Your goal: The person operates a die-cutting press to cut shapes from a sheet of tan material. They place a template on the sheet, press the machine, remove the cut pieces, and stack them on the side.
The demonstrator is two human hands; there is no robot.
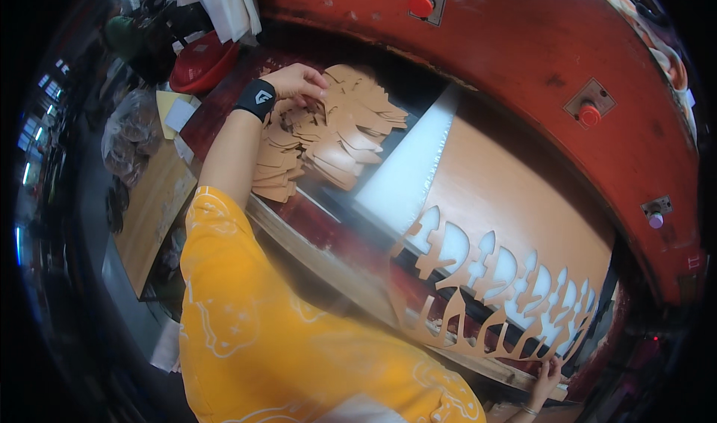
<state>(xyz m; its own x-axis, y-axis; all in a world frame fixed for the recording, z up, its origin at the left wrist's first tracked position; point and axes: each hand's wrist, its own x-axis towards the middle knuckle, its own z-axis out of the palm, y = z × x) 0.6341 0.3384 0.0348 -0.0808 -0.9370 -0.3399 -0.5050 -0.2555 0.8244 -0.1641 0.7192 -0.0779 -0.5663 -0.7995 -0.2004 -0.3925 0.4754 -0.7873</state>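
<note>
At the far left, my left hand (300, 85), with a black band at its wrist, is over a heap of tan cut pieces (340, 135) that look like leather. Its fingers are bent and close together; whether a piece is between them I cannot make out. At the lower right, my right hand (547, 384) grips the near edge of a large tan leather-like sheet (515, 176). Along its near side the sheet has rows of curved and pointed cut-outs, with thin strips of waste between them. White board (407, 176) shows through the holes and left of the sheet.
A red machine beam (508, 57) spans the far side, bearing a red push button (422, 5), a second red button (589, 114) and a purple one (656, 220). At left are a red basin (203, 63), a clear plastic bag (131, 135) and a wooden board (155, 206).
</note>
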